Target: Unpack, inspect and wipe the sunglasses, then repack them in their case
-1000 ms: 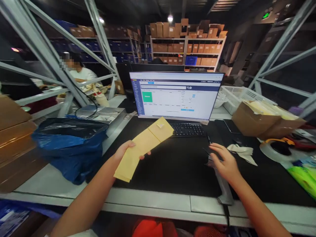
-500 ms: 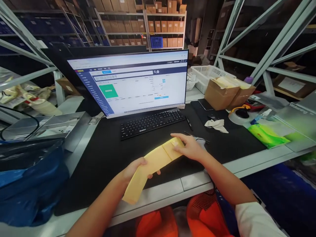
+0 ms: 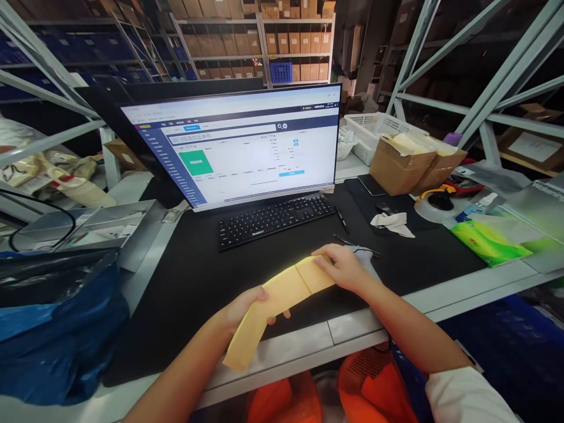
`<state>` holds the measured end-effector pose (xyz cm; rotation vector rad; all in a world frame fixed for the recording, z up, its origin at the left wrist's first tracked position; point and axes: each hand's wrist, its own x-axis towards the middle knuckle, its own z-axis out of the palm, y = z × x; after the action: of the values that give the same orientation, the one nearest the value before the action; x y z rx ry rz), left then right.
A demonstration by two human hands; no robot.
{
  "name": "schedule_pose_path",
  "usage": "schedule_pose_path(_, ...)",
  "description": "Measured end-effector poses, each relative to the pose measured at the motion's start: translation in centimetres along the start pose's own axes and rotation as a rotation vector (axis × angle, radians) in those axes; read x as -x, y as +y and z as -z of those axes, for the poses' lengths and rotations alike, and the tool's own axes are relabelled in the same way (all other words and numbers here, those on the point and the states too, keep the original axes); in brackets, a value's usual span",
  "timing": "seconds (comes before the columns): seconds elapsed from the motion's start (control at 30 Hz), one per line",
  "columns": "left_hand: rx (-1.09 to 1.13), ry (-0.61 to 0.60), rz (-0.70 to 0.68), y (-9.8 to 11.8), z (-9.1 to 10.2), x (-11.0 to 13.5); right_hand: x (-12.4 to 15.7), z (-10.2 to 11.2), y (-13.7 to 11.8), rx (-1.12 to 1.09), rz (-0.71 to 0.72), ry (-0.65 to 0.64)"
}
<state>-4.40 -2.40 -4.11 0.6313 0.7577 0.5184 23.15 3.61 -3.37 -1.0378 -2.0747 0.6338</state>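
A long yellow padded envelope [image 3: 282, 299] hangs just above the black desk mat [image 3: 185, 282], held at both ends. My left hand [image 3: 244, 308] grips its middle from below, and my right hand [image 3: 341, 267] pinches its folded flap end. A black keyboard [image 3: 275, 220] lies beyond the envelope, in front of a lit monitor [image 3: 238, 150]. A grey handheld scanner [image 3: 365, 258] rests on the mat right behind my right hand, partly hidden by it.
A blue plastic bag [image 3: 53, 323] fills the left. A metal tray [image 3: 92, 226] lies beside it. At the right are a cardboard box [image 3: 396, 164] of envelopes, a tape roll [image 3: 434, 205], a green pack [image 3: 489, 241] and a white basket [image 3: 374, 126]. Orange fabric [image 3: 374, 388] shows below the desk edge.
My right hand left the scanner and took hold of the envelope's flap end. The envelope came down lower toward the desk's front edge, and my view swung to the right.
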Motion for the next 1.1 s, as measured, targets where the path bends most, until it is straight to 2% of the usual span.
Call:
schedule_pose_path(0.2,-0.101,0.092,0.009,-0.6,0.9,-0.4,-0.2,0.1,0.1,-0.082,-0.126,-0.075)
schedule_pose_path(0.4,-0.189,0.105,-0.135,-0.6,1.2,-0.6,-0.1,0.1,0.1,-0.174,-0.185,-0.119)
schedule_pose_path(0.5,-0.227,0.101,-0.168,-0.5,1.2,-0.5,-0.1,0.2,0.0,-0.186,-0.112,-0.126)
schedule_pose_path(0.83,-0.296,0.129,-0.242,-0.2,1.6,-0.9,0.0,0.1,0.1,0.018,0.329,-0.020)
schedule_pose_path(1.1,-0.307,0.142,-0.202,0.0,1.7,-0.7,0.0,0.5,-0.2,0.079,0.367,-0.054)
